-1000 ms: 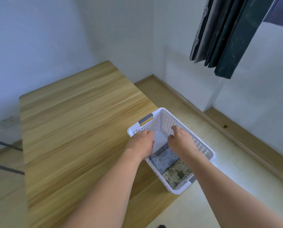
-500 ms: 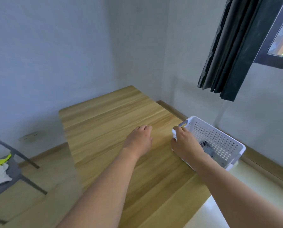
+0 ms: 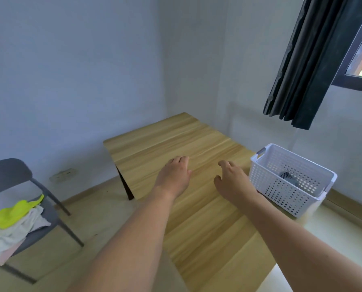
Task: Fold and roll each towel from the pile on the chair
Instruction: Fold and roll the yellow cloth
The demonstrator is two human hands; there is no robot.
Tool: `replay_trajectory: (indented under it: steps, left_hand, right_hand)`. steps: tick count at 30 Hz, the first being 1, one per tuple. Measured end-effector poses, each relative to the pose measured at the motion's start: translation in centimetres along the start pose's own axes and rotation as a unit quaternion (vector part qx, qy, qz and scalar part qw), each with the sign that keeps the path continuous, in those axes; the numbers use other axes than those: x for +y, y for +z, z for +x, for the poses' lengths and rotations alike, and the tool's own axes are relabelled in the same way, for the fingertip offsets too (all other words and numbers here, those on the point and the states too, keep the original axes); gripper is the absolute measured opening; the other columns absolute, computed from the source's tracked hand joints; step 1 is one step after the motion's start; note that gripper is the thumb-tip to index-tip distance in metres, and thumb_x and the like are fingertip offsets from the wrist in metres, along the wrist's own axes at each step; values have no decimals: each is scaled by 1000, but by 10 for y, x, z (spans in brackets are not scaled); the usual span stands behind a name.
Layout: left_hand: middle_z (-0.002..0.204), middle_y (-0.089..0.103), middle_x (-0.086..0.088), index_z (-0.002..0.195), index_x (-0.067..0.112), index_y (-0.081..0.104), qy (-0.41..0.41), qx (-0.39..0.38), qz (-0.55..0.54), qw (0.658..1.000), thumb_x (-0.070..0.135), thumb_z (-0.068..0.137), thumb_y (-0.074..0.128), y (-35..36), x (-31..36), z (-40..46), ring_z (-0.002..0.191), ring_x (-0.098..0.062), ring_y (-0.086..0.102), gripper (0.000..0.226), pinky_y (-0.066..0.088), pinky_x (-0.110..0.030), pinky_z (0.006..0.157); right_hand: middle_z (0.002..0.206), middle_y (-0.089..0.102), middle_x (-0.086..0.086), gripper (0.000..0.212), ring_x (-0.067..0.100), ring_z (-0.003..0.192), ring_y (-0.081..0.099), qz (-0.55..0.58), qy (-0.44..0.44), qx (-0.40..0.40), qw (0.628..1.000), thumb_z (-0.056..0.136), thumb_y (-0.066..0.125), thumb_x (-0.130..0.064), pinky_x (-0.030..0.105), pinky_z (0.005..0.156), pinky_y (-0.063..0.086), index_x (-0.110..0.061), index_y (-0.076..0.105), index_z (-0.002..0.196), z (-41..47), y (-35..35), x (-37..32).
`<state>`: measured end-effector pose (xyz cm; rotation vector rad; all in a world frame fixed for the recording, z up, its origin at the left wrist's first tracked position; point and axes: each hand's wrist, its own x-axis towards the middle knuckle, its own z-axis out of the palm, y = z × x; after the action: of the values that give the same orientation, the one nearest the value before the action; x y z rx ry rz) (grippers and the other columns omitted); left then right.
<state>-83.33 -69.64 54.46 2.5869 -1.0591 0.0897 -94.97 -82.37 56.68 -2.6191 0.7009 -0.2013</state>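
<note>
Both hands empty over table (image 3: 197, 218): left hand (image 3: 173, 175) & right hand (image 3: 231, 180) fingers relaxed. Towel pile (image 3: 11, 224) on chair (image 3: 9, 171).

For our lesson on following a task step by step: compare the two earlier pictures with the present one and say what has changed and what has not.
Both hands left the white basket: a second ago they reached inside it. The left hand came out first; the right hand then released the rim. Both now hang open and empty over the table. The view swung left, revealing the chair with its towel pile. The rolled towel stays in the basket.
</note>
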Motion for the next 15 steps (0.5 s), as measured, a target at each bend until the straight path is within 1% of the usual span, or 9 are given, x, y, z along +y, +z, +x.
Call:
replay_trajectory:
  steps: [2,6,8,10,15]
  left_hand:
    - [143,45,-10,141,9,38,-4,9,-6,1000,25,99,43,-16,-26,-11,131,-26,41,45,37,-38,106]
    - [145,42,-9,143,9,36,15,1,-7,1000,25,101,40,-54,-118,-52,132,-25,38,45,37,-38,106]
    - [146,41,-9,143,9,35,28,-16,4,999,25,101,39,-73,-165,-71,133,-25,38,45,37,-37,107]
    - [147,39,-8,143,10,35,29,-17,-1,999,25,101,39,-94,-204,-88,133,-24,37,45,36,-36,107]
    - [145,42,-7,142,10,37,28,-6,-20,999,26,101,39,-133,-266,-116,132,-25,40,44,40,-39,105]
  right_hand:
    - [127,52,10,38,28,114,49,0,3,7,1000,90,44,-17,36,90,41,-8,47,127,-6,6,-25]
    - [136,47,9,47,28,118,49,3,0,26,1000,92,43,-18,35,93,42,-11,40,138,-26,38,-119]
    - [141,44,8,49,27,121,48,10,11,12,1000,93,43,-20,34,95,40,-12,37,141,-42,60,-166]
    - [144,41,6,50,26,124,46,6,21,-2,1000,94,42,-21,33,96,40,-13,34,143,-55,77,-209]
    - [143,42,7,51,26,127,44,5,36,14,999,93,43,-19,32,99,38,-12,35,143,-73,96,-281]
